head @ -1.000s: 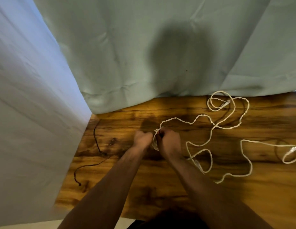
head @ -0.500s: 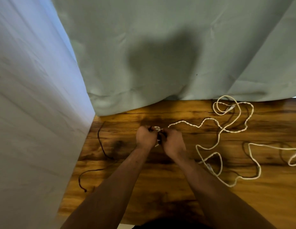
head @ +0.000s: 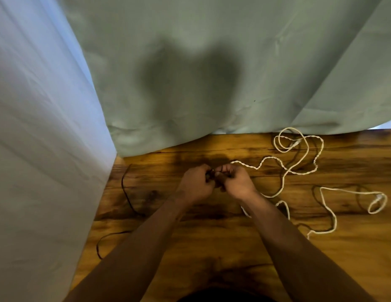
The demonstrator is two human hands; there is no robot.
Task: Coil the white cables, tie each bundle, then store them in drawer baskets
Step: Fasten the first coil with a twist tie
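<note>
- A wooden table [head: 212, 247] stands against a green curtain [head: 190, 62].
- My left hand [head: 195, 185] and right hand [head: 236, 183] meet mid-table, fists pinching the white cable [head: 275, 159].
- Its loose loops sprawl toward the right edge.

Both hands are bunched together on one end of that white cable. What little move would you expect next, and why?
Probably the right hand draws in another loop toward the left hand. Both fists are closed on the cable's near end, yet most of it lies sprawled loose across the table, so the coil has barely begun.
</note>
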